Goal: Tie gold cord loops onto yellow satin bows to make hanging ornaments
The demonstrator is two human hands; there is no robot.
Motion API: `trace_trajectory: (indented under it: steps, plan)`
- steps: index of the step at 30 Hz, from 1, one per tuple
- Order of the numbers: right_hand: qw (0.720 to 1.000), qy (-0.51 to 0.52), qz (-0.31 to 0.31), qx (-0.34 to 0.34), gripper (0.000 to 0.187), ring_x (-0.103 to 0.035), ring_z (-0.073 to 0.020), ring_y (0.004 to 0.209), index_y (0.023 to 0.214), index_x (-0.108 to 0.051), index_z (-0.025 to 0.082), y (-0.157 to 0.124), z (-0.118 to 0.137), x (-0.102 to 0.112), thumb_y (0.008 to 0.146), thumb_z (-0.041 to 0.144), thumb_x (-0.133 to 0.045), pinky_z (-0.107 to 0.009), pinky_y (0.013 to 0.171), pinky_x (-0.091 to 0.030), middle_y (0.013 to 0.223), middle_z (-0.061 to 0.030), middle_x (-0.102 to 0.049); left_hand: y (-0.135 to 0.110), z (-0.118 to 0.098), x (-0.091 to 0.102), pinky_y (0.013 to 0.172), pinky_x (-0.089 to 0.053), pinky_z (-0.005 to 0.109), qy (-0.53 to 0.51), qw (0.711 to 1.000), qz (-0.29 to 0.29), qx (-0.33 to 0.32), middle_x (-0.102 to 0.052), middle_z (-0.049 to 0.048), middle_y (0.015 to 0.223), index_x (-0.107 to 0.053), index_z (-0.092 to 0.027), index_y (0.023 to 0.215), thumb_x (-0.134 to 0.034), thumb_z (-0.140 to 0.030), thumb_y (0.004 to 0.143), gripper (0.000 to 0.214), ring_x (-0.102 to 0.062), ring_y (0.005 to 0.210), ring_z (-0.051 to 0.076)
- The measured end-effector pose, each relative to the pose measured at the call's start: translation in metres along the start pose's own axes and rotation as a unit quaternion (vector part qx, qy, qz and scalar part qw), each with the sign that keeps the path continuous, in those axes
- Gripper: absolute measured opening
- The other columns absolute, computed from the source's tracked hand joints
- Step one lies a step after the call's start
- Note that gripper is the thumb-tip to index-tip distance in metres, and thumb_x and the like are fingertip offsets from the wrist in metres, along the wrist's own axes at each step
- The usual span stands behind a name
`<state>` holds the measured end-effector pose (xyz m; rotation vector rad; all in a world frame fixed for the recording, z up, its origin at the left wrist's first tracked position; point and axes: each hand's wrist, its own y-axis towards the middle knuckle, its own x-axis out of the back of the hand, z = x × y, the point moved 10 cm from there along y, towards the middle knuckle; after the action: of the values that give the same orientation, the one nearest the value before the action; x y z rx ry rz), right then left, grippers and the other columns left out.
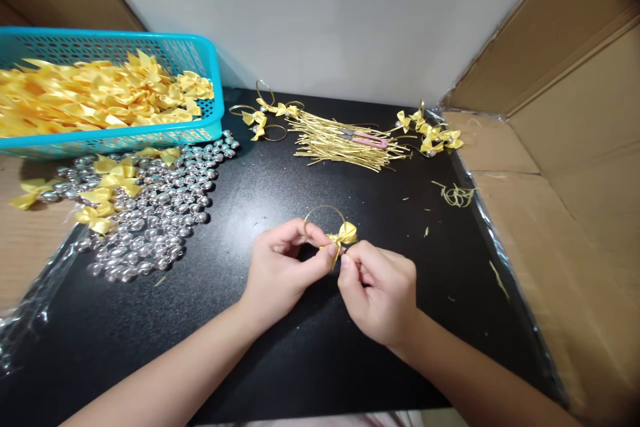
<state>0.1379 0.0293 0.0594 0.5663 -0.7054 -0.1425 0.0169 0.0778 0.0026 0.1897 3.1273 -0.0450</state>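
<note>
My left hand and right hand meet, fingers pinching a yellow bow on its gold loop. Silver beads lie well left of my fingers.

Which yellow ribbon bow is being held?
The yellow satin bow on the thin gold wire ring, pinched between left hand and right hand; the other bows lie untouched.
</note>
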Motion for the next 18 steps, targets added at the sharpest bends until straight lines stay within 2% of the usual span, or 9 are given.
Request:
trace_trajectory:
  steps: [4, 7, 11, 15, 18]
  plan:
    - [0.999, 0.045, 0.010, -0.007, 0.022, -0.036, -0.0071, 0.042, 0.068, -0.048, 0.021, 0.000, -0.002, -0.001, 0.086, 0.009, -0.047, -0.021, 0.044, -0.033, 0.051, 0.0065, -0.041, 0.000, 0.001, -0.001, 0.057, -0.050, 0.020, -0.001, 1.000, 0.011, -0.001, -0.069, 0.0000, 0.061, -0.063, -0.017, 0.061, -0.074, -0.014, 0.065, 0.012, -0.062, 0.056, 0.011]
    - [0.993, 0.105, 0.052, 0.000, 0.016, -0.047, -0.0092, 0.050, 0.077, -0.054, 0.019, 0.001, -0.005, -0.005, 0.089, 0.012, -0.047, -0.022, 0.050, -0.041, 0.060, 0.0028, -0.052, 0.003, 0.001, 0.002, 0.054, -0.049, 0.019, -0.024, 1.000, 0.006, 0.004, -0.069, -0.0008, 0.060, -0.063, -0.017, 0.062, -0.074, -0.014, 0.066, 0.012, -0.060, 0.053, 0.010]
    - [0.986, 0.138, 0.083, 0.048, 0.015, -0.059, -0.0132, 0.064, 0.084, -0.060, 0.017, 0.003, -0.003, -0.007, 0.092, 0.012, -0.049, -0.025, 0.062, -0.049, 0.072, -0.0036, -0.064, 0.007, 0.003, 0.003, 0.053, -0.049, 0.019, -0.049, 0.999, 0.014, 0.014, -0.069, -0.0012, 0.058, -0.062, -0.017, 0.062, -0.073, -0.015, 0.068, 0.013, -0.060, 0.051, 0.010]
    - [0.989, 0.129, 0.058, 0.042, 0.016, -0.053, -0.0113, 0.056, 0.077, -0.061, 0.019, 0.004, -0.008, -0.004, 0.091, 0.014, -0.055, -0.025, 0.057, -0.046, 0.063, -0.0001, -0.061, 0.005, 0.004, -0.002, 0.055, -0.049, 0.020, -0.038, 0.998, 0.041, 0.015, -0.070, 0.0001, 0.060, -0.062, -0.017, 0.062, -0.073, -0.015, 0.068, 0.013, -0.061, 0.053, 0.011]
    - [0.995, 0.101, 0.014, 0.014, 0.016, -0.051, -0.0115, 0.054, 0.071, -0.058, 0.019, 0.006, -0.014, 0.006, 0.082, 0.020, -0.069, -0.027, 0.056, -0.044, 0.060, 0.0019, -0.057, 0.003, 0.004, -0.004, 0.057, -0.050, 0.022, -0.016, 0.998, 0.054, 0.008, -0.069, 0.0011, 0.060, -0.063, -0.016, 0.061, -0.073, -0.016, 0.068, 0.012, -0.061, 0.055, 0.012]
